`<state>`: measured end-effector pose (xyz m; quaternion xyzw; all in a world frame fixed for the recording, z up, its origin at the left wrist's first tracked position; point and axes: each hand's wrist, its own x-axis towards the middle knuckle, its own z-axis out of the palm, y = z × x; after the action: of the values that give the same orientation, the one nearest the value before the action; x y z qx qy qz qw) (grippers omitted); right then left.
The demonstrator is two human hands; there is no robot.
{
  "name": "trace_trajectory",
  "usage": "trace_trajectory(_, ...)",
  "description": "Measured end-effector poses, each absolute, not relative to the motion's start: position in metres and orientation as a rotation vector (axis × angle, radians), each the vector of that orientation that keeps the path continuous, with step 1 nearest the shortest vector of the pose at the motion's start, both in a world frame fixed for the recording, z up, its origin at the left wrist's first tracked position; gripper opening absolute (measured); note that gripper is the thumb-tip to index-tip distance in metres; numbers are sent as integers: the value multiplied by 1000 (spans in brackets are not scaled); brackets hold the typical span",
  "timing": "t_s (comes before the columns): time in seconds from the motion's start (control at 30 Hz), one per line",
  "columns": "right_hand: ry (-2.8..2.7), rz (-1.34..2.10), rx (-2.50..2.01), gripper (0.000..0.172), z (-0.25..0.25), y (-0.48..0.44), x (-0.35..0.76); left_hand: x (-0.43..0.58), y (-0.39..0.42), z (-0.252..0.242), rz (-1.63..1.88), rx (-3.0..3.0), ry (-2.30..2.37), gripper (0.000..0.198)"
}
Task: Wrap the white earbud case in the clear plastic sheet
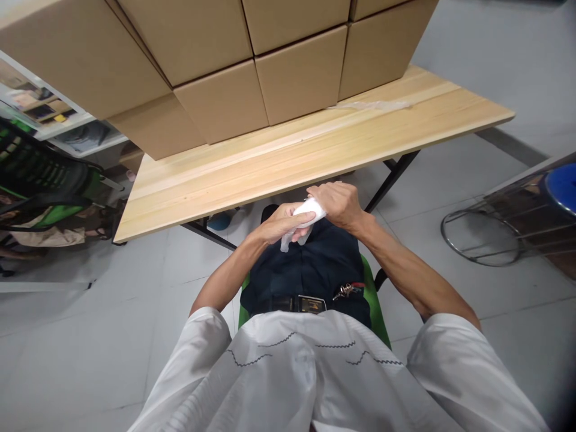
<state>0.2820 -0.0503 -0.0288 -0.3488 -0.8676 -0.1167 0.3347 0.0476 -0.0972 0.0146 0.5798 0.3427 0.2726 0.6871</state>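
I sit on a green chair (373,294) facing a wooden table (288,162). Both my hands meet over my lap, just below the table's front edge. My right hand (338,204) is closed over a small white bundle (310,211), perhaps cloth or thin plastic. My left hand (284,224) holds the same white bundle from below, fingers curled round it; a loose end hangs down between the hands.
Several stacked cardboard boxes (252,72) fill the back of the table. A strip of clear tape or plastic (373,105) lies on the tabletop at right. A metal stool with a blue seat (540,210) stands on the right, a black-and-green chair (40,180) on the left.
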Motion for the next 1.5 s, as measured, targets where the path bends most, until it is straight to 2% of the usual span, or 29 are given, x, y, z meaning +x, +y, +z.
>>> trace_trajectory(0.17,-2283,-235,-867,42,-25,-48,283,46,-97,20,683,1371,856,75)
trace_trajectory(0.23,-2318,-123,-799,44,-22,-44,289,42,-97,20,745,1465,940,69)
trace_trajectory(0.37,-2401,207,-668,77,-11,-40,304,33,-95,20,828,1711,1087,54)
trace_trajectory(0.43,-2389,316,-648,83,-3,-43,308,29,-95,21,861,1840,1129,48)
trace_trajectory(0.5,-2332,359,-645,76,3,-48,307,26,-94,22,899,1954,1157,45)
trace_trajectory(0.67,-2166,322,-682,39,9,-62,290,24,-96,25,882,2100,1207,47)
trace_trajectory(0.73,-2128,303,-682,33,8,-66,283,24,-97,26,852,2117,1224,45)
trace_trajectory(0.93,-2111,288,-652,24,5,-68,277,24,-99,26,760,2130,1225,46)
trace_trajectory(1.37,-2166,268,-706,21,3,-65,278,31,-105,27,655,2084,1263,37)
trace_trajectory(1.5,-2087,301,-729,19,1,-65,277,30,-103,25,662,2047,1242,44)
